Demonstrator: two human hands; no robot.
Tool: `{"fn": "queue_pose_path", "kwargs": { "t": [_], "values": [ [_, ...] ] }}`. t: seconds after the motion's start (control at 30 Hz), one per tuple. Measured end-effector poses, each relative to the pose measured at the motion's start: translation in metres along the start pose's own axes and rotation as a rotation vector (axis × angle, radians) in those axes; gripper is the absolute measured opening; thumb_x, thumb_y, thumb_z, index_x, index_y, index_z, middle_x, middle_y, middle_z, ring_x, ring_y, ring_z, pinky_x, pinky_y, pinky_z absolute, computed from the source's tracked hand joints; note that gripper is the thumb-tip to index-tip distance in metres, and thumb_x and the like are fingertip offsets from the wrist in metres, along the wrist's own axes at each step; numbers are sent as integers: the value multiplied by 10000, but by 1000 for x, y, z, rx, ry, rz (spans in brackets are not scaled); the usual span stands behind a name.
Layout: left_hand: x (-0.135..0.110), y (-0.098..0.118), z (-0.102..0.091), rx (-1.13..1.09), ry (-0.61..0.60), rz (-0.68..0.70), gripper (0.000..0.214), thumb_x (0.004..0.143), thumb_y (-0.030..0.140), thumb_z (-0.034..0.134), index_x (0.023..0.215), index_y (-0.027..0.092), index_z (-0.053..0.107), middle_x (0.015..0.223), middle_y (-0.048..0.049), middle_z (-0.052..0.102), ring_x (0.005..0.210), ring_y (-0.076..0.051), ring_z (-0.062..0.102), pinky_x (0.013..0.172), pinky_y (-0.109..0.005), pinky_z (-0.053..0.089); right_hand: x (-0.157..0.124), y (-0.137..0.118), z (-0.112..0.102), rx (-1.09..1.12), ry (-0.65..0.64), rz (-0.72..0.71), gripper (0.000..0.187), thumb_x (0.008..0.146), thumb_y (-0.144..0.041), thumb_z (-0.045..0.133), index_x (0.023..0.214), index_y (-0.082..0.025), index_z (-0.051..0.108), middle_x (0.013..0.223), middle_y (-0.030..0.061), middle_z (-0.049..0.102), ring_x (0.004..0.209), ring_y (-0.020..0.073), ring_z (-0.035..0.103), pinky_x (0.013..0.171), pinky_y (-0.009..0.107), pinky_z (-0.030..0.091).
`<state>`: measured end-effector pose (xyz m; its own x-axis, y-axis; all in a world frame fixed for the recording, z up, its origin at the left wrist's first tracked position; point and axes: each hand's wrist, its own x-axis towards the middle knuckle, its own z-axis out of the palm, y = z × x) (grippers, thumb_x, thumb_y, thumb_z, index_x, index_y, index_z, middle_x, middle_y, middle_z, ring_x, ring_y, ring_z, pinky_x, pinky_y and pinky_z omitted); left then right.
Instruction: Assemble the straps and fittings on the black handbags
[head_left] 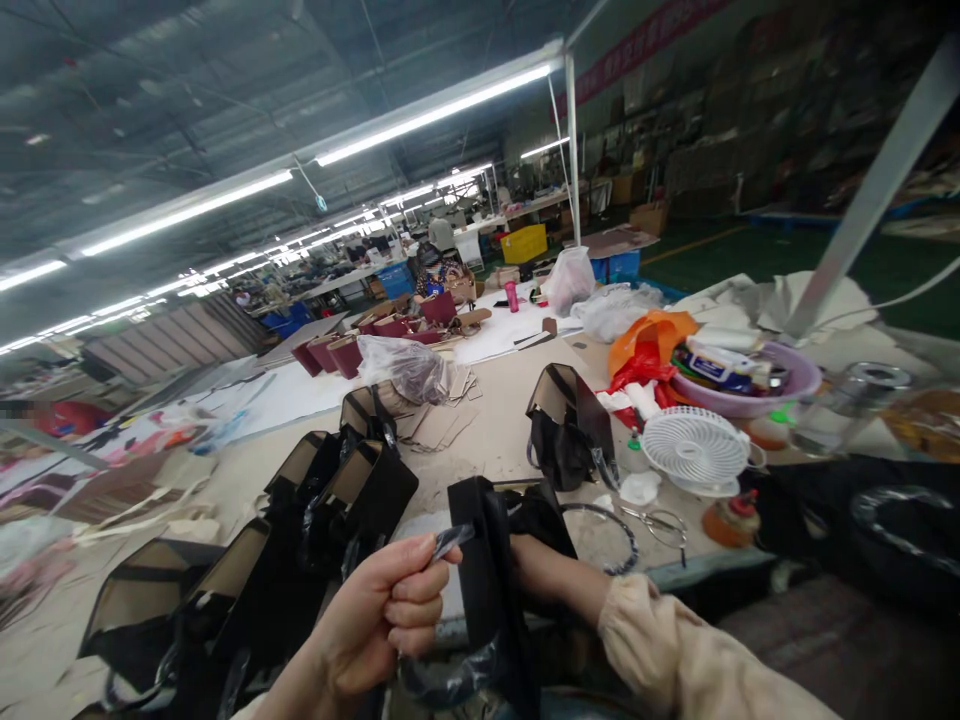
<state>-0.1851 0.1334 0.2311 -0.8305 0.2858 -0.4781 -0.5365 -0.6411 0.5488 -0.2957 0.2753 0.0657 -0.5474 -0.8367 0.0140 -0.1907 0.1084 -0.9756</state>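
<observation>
Now left grip [409, 595] on handle [454, 539], right grip [531, 565] unclear at bag [477, 560] edge, room beyond.

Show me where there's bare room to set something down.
The larger bare patch of table lies beyond the held bag, between the cardboard and the lone black bag. A smaller one is on the white sheet, between maroon bags and dark strips. Crowded: left, with black bags; right, with fan, scissors, basin.

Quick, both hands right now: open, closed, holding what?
Left hand: closed, gripping a plastic-wrapped handle.
Right hand: at the black bag, fingers hidden; open or closed cannot be told.
</observation>
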Motion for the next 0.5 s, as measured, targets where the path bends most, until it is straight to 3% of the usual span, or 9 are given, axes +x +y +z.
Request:
{"fn": "queue_pose_path", "kwargs": {
  "t": [0.1, 0.17, 0.23, 0.27, 0.33, 0.37, 0.4, 0.47, 0.5],
  "values": [
    [-4, -4, -6, -12, -8, 4, 222, 870, 270, 500, 941, 76, 582, 508, 99, 182, 382, 9, 98, 347, -97, 174, -37, -3, -25, -227, 36, -137, 362, 717, -78, 473, 1010, -187, 655, 1034, 75, 659, 948, 212, 599, 871, 344, 454],
    [-7, -6, -5, -10, -35, 11, 222, 873, 268, 494, 954, 79, 578, 507, 100, 183, 377, 13, 93, 345, -94, 175, -68, 4, -47, -344, 154, -205, 370, 769, -107, 437, 1062, -229, 628, 1057, 57, 647, 993, 189, 583, 897, 322, 445],
    [-8, -8, 0, -8, -76, 7, 222, 873, 267, 491, 962, 80, 571, 499, 103, 178, 367, 16, 86, 338, -92, 169, -93, 23, -68, -444, 544, -138, 308, 806, -224, 480, 1086, -247, 607, 1081, 66, 625, 1050, 212, 551, 946, 366, 412],
    [-8, -8, 4, -7, -96, 1, 223, 873, 267, 489, 967, 80, 567, 495, 105, 173, 362, 18, 81, 335, -90, 165, -102, 37, -77, -506, 704, -55, 377, 768, -304, 550, 1138, -237, 577, 1154, 88, 582, 1123, 256, 499, 988, 423, 366],
    [-9, -9, 10, -4, -131, -7, 228, 873, 267, 486, 976, 77, 560, 489, 109, 163, 354, 19, 71, 329, -88, 160, -112, 69, -87, -465, 862, 151, 567, 645, -437, 649, 1157, -210, 559, 1197, 129, 537, 1171, 343, 440, 975, 511, 345],
    [-10, -9, 13, -7, -140, -2, 229, 874, 264, 483, 977, 74, 559, 487, 109, 162, 353, 19, 68, 327, -87, 161, -114, 83, -88, -329, 828, 265, 562, 617, -470, 658, 1108, -209, 580, 1127, 130, 573, 1119, 350, 483, 922, 509, 392],
    [-11, -8, 15, -14, -142, 6, 228, 875, 258, 479, 977, 70, 558, 488, 109, 165, 353, 19, 67, 328, -86, 165, -115, 94, -87, -128, 691, 358, 501, 633, -494, 640, 1046, -213, 600, 1027, 116, 610, 1022, 328, 550, 838, 476, 452],
    [-14, -5, 14, -42, -119, 34, 227, 880, 240, 466, 977, 57, 558, 493, 107, 177, 359, 17, 82, 333, -85, 183, -116, 98, -84, 275, 480, 420, 380, 701, -518, 591, 927, -213, 608, 821, 59, 620, 803, 241, 608, 688, 376, 496],
    [-15, -2, 11, -62, -95, 60, 228, 882, 228, 459, 980, 46, 555, 496, 105, 188, 362, 16, 101, 337, -85, 195, -117, 92, -84, 438, 441, 403, 335, 721, -512, 589, 860, -207, 600, 726, 24, 588, 699, 191, 591, 635, 328, 487]
  ]
}}
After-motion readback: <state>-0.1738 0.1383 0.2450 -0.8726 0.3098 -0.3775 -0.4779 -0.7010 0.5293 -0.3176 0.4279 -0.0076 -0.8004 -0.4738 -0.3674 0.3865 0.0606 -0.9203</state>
